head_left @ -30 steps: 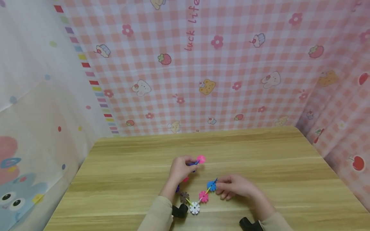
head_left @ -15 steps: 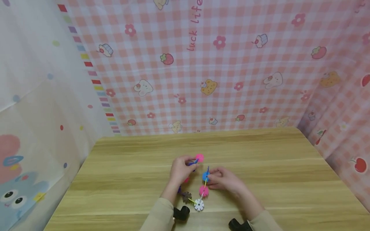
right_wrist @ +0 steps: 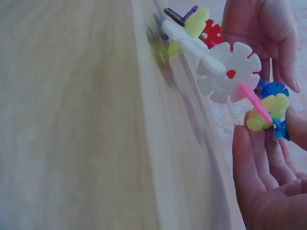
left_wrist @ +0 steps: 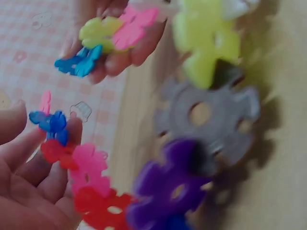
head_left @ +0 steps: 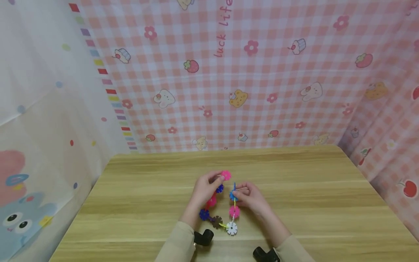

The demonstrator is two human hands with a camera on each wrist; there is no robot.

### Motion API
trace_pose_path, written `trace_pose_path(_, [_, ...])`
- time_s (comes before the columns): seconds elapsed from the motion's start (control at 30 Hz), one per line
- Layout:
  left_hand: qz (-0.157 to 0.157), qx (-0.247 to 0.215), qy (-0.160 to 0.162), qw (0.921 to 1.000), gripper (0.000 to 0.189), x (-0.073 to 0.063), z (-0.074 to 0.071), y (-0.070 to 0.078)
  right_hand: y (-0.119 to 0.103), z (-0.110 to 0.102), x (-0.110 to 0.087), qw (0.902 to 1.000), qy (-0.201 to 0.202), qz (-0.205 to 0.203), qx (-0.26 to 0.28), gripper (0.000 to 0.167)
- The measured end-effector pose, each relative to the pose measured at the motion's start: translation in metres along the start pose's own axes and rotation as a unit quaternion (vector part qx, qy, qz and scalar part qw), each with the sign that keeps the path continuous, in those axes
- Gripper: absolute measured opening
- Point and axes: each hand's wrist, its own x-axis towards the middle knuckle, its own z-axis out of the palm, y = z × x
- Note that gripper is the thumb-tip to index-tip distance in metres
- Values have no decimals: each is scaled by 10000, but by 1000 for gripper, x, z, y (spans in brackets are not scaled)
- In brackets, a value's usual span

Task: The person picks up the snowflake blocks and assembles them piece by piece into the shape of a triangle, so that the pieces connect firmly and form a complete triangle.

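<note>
A chain of notched plastic snowflake discs forms a U between the two hands. My left hand [head_left: 204,187] pinches the chain's far left end, by a pink disc [head_left: 226,175] and a dark blue disc [head_left: 219,188]. On the other end, my right hand [head_left: 250,198] pinches a light blue disc [head_left: 232,195], with another blue piece standing up from it. A white disc [head_left: 231,228] lies at the near bend, next to a brown-grey disc [left_wrist: 206,117] joined to a purple one [left_wrist: 170,184]. Between the two ends a small gap shows.
The chain hangs over or touches a wood-grain table [head_left: 147,203]. Black wrist-camera mounts sit at the left wrist [head_left: 203,237] and right wrist [head_left: 265,254]. A pink checked cloth [head_left: 209,80] hangs behind the table's far edge.
My right hand has moved left and away from me, bringing its blue end closer to the left hand's pink end. The left hand has shifted slightly farther away, and the U has narrowed.
</note>
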Motion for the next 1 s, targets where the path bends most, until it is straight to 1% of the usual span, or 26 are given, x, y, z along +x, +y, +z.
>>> trace_pose_path(0.17, [-219,-312,-370,9986,39,2,-6,4,-2,-1,0,9995,-95,-188,-231,45])
trace_pose_path(0.23, [-270,-407,-437,9979,41,2,-7,6,-3,0,0,9987,-90,-287,-415,45])
trace_pose_path(0.3, [-217,-420,-464,9978,42,2,-6,6,-4,1,0,9974,-92,-384,-610,42])
trace_pose_path(0.4, [-189,-426,-477,9978,42,2,-4,7,-5,2,1,9951,-170,-530,-814,40])
trace_pose_path(0.47, [-162,-411,-485,9978,42,1,-3,7,-5,2,2,9939,-236,-623,-876,40])
trace_pose_path(0.57, [-128,-384,-478,9980,41,0,-2,8,-5,2,2,9932,-230,-679,-922,40])
trace_pose_path(0.8, [106,-294,-439,9985,40,-1,-1,9,-6,4,0,9924,27,-717,-1003,38])
trace_pose_path(1.0, [308,-209,-238,9990,40,-4,2,9,-4,8,0,9924,274,-709,-973,35])
